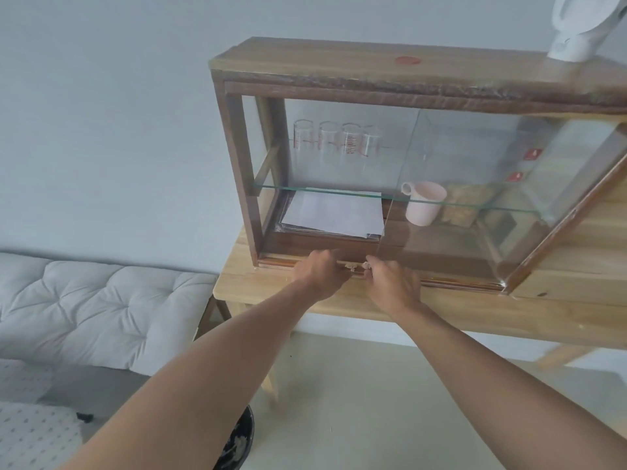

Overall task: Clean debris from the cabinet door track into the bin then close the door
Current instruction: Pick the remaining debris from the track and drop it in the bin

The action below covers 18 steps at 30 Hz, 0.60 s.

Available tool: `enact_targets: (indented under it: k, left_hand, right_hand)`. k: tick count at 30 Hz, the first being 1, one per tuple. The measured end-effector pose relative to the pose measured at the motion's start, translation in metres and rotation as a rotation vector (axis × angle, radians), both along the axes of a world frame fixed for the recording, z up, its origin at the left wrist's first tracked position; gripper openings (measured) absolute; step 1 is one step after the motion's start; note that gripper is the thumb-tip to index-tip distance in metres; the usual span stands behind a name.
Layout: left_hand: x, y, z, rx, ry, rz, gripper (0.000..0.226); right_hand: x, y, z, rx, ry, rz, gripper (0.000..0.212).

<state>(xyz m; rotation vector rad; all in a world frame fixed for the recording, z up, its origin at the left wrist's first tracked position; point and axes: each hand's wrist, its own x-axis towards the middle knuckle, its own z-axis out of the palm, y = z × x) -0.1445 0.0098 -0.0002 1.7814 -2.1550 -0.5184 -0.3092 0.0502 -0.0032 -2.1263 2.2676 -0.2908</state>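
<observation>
A wooden cabinet [237, 171] with sliding glass doors stands on a pale wooden table [559, 313]. The glass door [475, 205] covers the right part; the left part is uncovered. Both hands rest at the bottom door track [278, 262]. My left hand [320, 274] has its fingers curled down onto the track. My right hand [393, 283] pinches small pale bits of debris [356, 266] that lie on the track between the two hands. A dark round bin [237, 446] with pale scraps inside stands on the floor below, partly hidden by my left arm.
Inside the cabinet are several measuring glasses [336, 140], a pink cup [424, 206], sheets of paper [334, 213] and a packet [464, 203]. A white fan [573, 28] stands on top. A white tufted bench [84, 307] is at the left.
</observation>
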Motion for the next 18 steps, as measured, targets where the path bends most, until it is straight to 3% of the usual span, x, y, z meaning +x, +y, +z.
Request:
enact_targets:
  k: [6, 18]
  left_hand:
    - [-0.011, -0.01, -0.008, -0.003, -0.045, 0.013, 0.027]
    - [-0.003, -0.009, -0.003, -0.055, 0.074, 0.073, 0.018]
  right_hand:
    - [-0.004, -0.006, -0.006, -0.02, 0.032, 0.012, 0.018]
    - [-0.006, -0.001, -0.018, -0.111, -0.168, -0.025, 0.012]
